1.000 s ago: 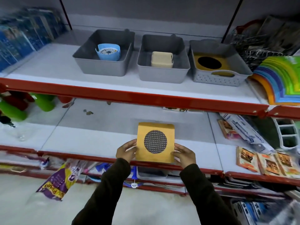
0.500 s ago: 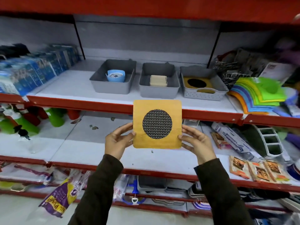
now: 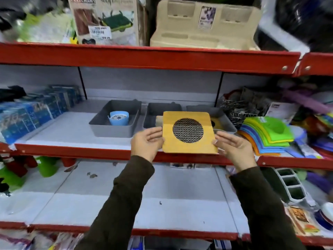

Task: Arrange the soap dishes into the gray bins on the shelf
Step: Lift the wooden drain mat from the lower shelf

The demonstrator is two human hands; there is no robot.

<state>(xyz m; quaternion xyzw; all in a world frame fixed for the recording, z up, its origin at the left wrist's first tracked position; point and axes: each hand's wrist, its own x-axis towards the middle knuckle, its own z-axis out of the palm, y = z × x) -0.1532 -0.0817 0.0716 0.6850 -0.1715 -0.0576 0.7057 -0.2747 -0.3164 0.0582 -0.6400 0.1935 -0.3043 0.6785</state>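
We are holding one square wooden soap dish (image 3: 189,132) with a round metal mesh in its middle, gripped by its side edges between our left hand (image 3: 146,142) and right hand (image 3: 234,148), fingers lightly curled against it. It is hanging in the air, tilted, in front of the middle shelf (image 3: 72,129), a white board with a red front rail. On that shelf three gray bins are sitting in a row. The left bin (image 3: 115,121) is holding one blue soap dish (image 3: 119,117). The dish in our hands is covering most of the middle bin (image 3: 153,112) and the right bin (image 3: 223,120), so we cannot make out their contents beyond slivers of beige and yellow. Blue packets (image 3: 32,110) are standing to the left, a fan of coloured mats (image 3: 266,134) to the right. The edges of the scene are blurring. One more shelf is showing above and one below.
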